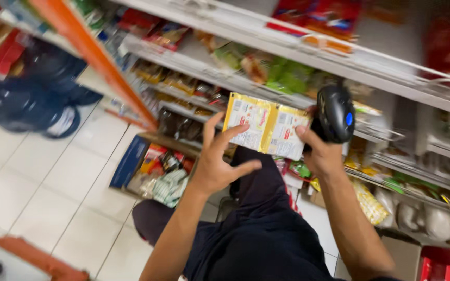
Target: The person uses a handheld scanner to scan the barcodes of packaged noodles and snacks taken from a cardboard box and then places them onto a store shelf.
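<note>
A strip of two yellow packets (264, 125) is held up in front of the shelves. My left hand (219, 162) supports its lower left edge with the fingertips, the other fingers spread apart. My right hand (323, 153) grips a black handheld scanner (335, 113) with a blue light on it, and its thumb presses on the right packet's lower edge. The scanner sits just right of the packets. My dark trousers (259, 229) show below the hands.
White wire-edged shelves (308, 49) full of snack packs run across the top and right. An open blue-sided box (131, 161) of goods stands on the white tiled floor (37, 177). Dark blue bags (32, 101) lie at the left beside an orange upright (97, 57).
</note>
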